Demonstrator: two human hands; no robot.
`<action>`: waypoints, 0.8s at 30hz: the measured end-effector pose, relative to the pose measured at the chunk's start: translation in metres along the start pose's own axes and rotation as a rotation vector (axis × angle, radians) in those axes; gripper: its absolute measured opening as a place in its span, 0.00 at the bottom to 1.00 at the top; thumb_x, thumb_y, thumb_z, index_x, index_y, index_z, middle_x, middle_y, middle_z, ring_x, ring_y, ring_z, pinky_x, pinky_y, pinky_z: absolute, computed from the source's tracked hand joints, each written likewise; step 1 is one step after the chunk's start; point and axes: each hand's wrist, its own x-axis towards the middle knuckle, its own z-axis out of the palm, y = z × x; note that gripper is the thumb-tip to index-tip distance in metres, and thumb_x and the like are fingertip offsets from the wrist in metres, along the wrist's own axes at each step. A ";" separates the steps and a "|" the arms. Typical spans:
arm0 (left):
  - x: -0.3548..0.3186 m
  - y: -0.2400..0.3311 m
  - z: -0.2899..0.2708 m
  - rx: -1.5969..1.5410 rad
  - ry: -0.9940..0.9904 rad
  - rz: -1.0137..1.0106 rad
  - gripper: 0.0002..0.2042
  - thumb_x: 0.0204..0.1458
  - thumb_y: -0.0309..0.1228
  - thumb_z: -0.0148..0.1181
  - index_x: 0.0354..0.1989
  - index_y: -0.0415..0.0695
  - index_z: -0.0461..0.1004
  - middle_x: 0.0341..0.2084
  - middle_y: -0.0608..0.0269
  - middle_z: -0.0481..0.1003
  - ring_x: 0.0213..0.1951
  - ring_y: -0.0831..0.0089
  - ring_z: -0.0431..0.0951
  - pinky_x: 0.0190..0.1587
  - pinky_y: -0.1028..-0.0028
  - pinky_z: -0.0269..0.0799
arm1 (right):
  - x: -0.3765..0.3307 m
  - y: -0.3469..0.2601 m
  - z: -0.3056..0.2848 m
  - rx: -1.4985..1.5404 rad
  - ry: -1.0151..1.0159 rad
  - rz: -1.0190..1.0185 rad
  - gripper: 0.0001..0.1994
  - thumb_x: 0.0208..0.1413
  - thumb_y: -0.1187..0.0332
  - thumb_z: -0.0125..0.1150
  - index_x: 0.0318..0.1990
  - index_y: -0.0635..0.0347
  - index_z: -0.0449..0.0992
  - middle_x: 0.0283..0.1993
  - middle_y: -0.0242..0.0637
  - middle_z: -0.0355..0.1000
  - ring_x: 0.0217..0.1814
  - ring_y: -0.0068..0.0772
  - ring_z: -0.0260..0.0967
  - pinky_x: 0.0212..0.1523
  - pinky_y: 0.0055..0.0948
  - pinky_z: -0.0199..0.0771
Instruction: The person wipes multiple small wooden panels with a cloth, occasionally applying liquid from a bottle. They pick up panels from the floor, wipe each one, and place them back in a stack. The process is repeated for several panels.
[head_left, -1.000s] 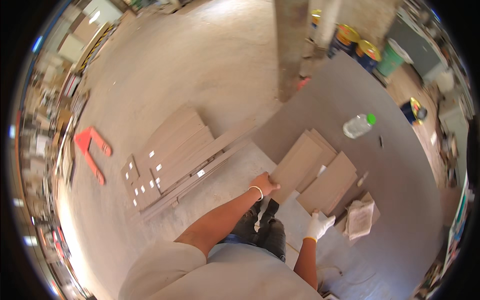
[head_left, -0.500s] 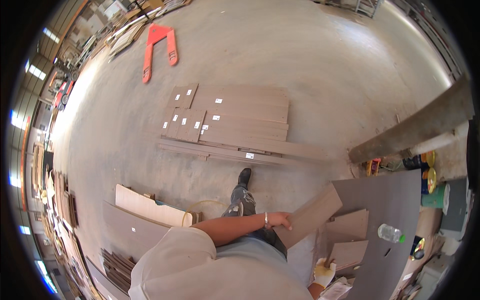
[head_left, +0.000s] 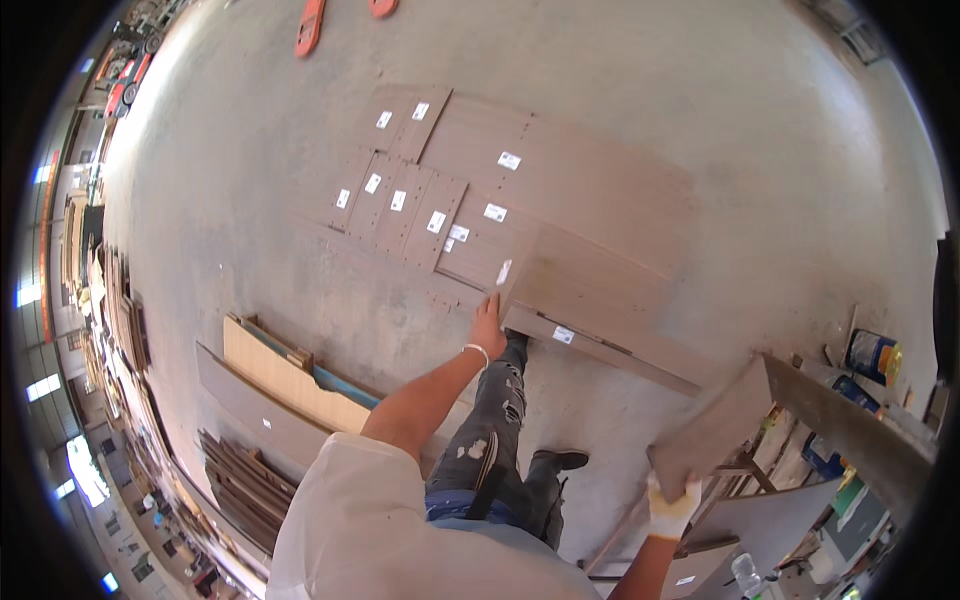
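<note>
My bare left hand (head_left: 487, 330), with a bracelet at the wrist, grips the near left end of a brown board (head_left: 590, 272). That board is over the flat spread of brown panels (head_left: 480, 130) on the floor, several of them bearing white labels. Whether the board rests on them or hangs just above cannot be told. On the right, my gloved right hand (head_left: 672, 512) is closed on the lower end of another brown board (head_left: 718, 425), held up and tilted beside a grey-brown beam (head_left: 850, 430).
Leaning boards (head_left: 290, 375) and a stack of dark strips (head_left: 245, 485) are at the left. Paint cans (head_left: 870, 357) and a clear bottle (head_left: 745, 575) lie at the right. Orange pallet-truck forks (head_left: 310, 28) show at the far edge. My boots stand by the panels.
My left hand has moved forward and left, carrying its board over the floor panels. My right hand has come up and forward from the leaning pile, now with a board in it.
</note>
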 end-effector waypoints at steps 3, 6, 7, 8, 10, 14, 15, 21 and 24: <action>0.067 -0.022 -0.012 0.226 0.100 -0.068 0.43 0.49 0.17 0.53 0.79 0.41 0.49 0.76 0.43 0.52 0.77 0.41 0.49 0.73 0.34 0.48 | 0.133 0.066 0.056 -0.044 0.197 0.112 0.22 0.60 0.68 0.65 0.61 0.56 0.73 0.56 0.37 0.75 0.60 0.38 0.74 0.57 0.41 0.78; 0.113 -0.060 -0.007 0.292 0.173 -0.074 0.44 0.49 0.15 0.52 0.79 0.42 0.48 0.78 0.46 0.49 0.79 0.42 0.46 0.73 0.29 0.41 | 0.225 0.143 0.100 -0.218 0.062 0.130 0.23 0.55 0.75 0.62 0.61 0.57 0.73 0.53 0.34 0.74 0.57 0.35 0.74 0.57 0.38 0.78; 0.124 -0.073 0.000 0.322 0.172 -0.074 0.44 0.49 0.16 0.54 0.80 0.42 0.47 0.78 0.46 0.48 0.79 0.43 0.46 0.73 0.28 0.40 | 0.245 0.164 0.125 -0.303 0.037 0.156 0.24 0.54 0.76 0.62 0.61 0.58 0.72 0.53 0.33 0.74 0.57 0.34 0.73 0.57 0.37 0.77; 0.133 -0.081 0.006 0.345 0.168 -0.068 0.45 0.49 0.16 0.55 0.80 0.43 0.47 0.79 0.46 0.47 0.79 0.43 0.46 0.73 0.28 0.39 | 0.261 0.181 0.150 -0.391 0.061 0.174 0.25 0.53 0.78 0.61 0.62 0.59 0.72 0.53 0.32 0.74 0.56 0.32 0.73 0.57 0.35 0.76; 0.142 -0.101 0.018 0.387 0.185 -0.070 0.47 0.48 0.17 0.58 0.80 0.43 0.47 0.80 0.45 0.45 0.80 0.43 0.45 0.73 0.26 0.38 | 0.297 0.221 0.163 -0.619 0.040 0.155 0.30 0.53 0.80 0.60 0.67 0.60 0.68 0.58 0.35 0.72 0.60 0.34 0.71 0.63 0.35 0.73; 0.165 -0.111 0.039 0.478 0.178 -0.142 0.45 0.50 0.20 0.59 0.80 0.41 0.48 0.80 0.43 0.43 0.80 0.41 0.43 0.72 0.25 0.37 | 0.355 0.302 0.160 -1.284 -0.005 -0.187 0.44 0.54 0.80 0.60 0.80 0.58 0.50 0.76 0.49 0.59 0.74 0.52 0.63 0.72 0.47 0.65; 0.169 -0.117 0.042 0.464 0.248 -0.137 0.44 0.51 0.18 0.57 0.79 0.40 0.48 0.80 0.44 0.45 0.80 0.41 0.43 0.72 0.25 0.37 | 0.361 0.321 0.173 -1.501 0.011 -0.248 0.46 0.54 0.79 0.61 0.80 0.58 0.47 0.79 0.52 0.54 0.76 0.57 0.59 0.74 0.49 0.62; 0.175 -0.111 0.050 0.326 0.194 -0.114 0.43 0.54 0.34 0.62 0.79 0.38 0.49 0.80 0.40 0.43 0.80 0.40 0.41 0.73 0.26 0.31 | 0.395 0.422 0.170 -2.066 0.166 -0.362 0.55 0.47 0.74 0.72 0.80 0.58 0.42 0.81 0.64 0.43 0.82 0.67 0.44 0.80 0.60 0.42; 0.168 -0.127 0.044 0.332 0.149 -0.102 0.46 0.53 0.41 0.66 0.79 0.39 0.49 0.80 0.39 0.42 0.80 0.40 0.39 0.74 0.27 0.29 | 0.406 0.441 0.186 -2.241 0.206 -0.226 0.55 0.48 0.66 0.75 0.80 0.59 0.43 0.80 0.64 0.44 0.81 0.66 0.46 0.79 0.58 0.44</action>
